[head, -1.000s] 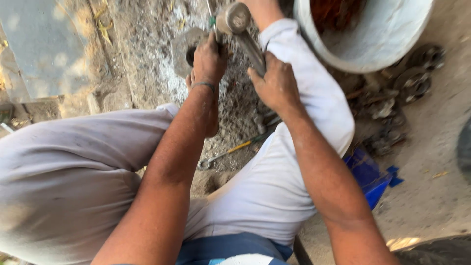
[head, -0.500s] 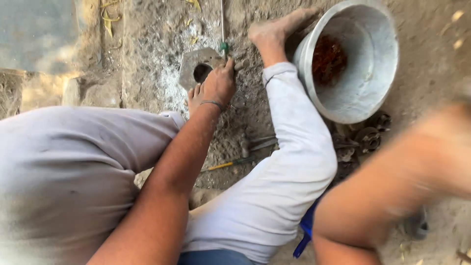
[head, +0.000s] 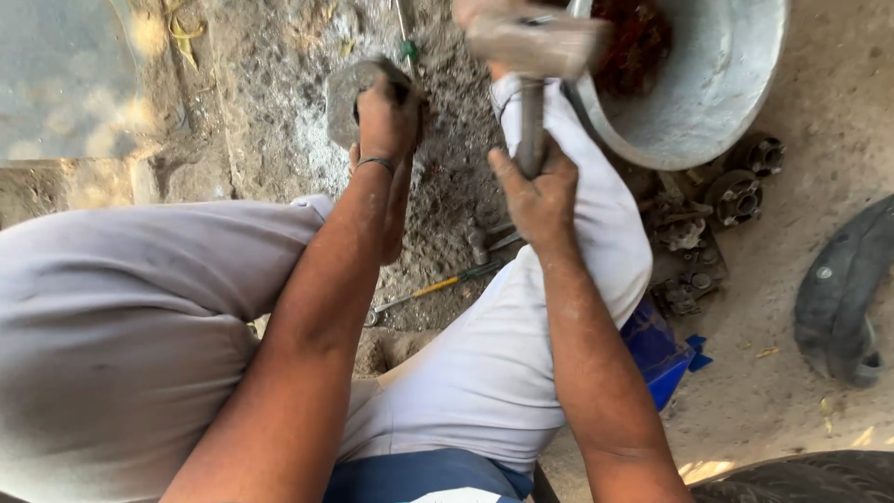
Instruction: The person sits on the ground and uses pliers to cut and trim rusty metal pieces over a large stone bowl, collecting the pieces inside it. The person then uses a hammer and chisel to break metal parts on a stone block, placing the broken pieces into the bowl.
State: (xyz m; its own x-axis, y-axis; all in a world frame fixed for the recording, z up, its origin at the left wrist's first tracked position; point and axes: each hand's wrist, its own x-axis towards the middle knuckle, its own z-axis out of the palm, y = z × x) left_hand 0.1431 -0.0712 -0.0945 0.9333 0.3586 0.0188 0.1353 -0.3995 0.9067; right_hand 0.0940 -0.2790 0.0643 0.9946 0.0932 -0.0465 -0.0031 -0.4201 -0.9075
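Note:
My left hand (head: 386,116) rests on a grey metal part (head: 349,98) lying on the dirty ground, with a green-handled tool (head: 407,47) standing just beside it. My right hand (head: 538,194) grips the handle of a hammer (head: 535,47) whose blurred head hangs above my right leg, to the right of the metal part. I sit low with both knees spread, in pale grey trousers, and a thin bracelet circles my left wrist.
A large metal basin (head: 708,93) with rusty bits stands at the top right. Greasy metal parts (head: 717,214) lie below it. A yellow-handled screwdriver (head: 438,287) lies between my legs. A blue container (head: 656,349) sits under my right thigh, a tyre piece (head: 843,289) at the right.
My right hand swung out to the right, blurred, and is back above my leg with the hammer raised. My left hand has stayed on the metal part. The view has shifted.

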